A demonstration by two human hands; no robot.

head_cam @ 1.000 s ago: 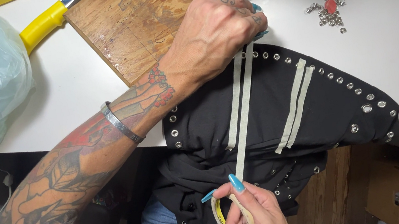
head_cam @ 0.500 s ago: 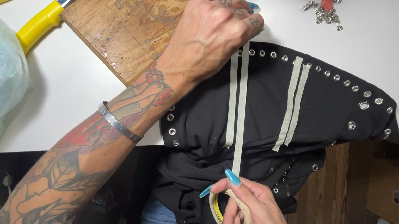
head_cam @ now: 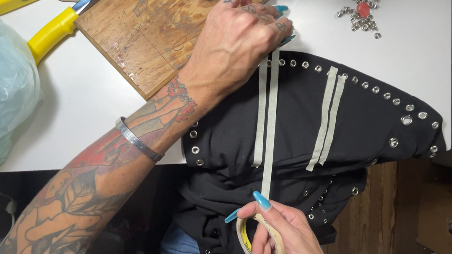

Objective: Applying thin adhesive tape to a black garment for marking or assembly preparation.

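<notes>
A tape strip (head_cam: 269, 126) is pinned at the far edge of the black garment (head_cam: 357, 125) by the left hand (head_cam: 239, 35); the tape roll (head_cam: 261, 241) is gripped near by the right hand (head_cam: 285, 240). The strip should be kept taut and parallel to the neighbouring strip.

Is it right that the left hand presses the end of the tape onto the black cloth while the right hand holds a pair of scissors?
Not quite. The head view shows the right hand holding a roll of tape, not scissors. The rest is right: the left hand presses the tape strip's end onto the black cloth.
</notes>
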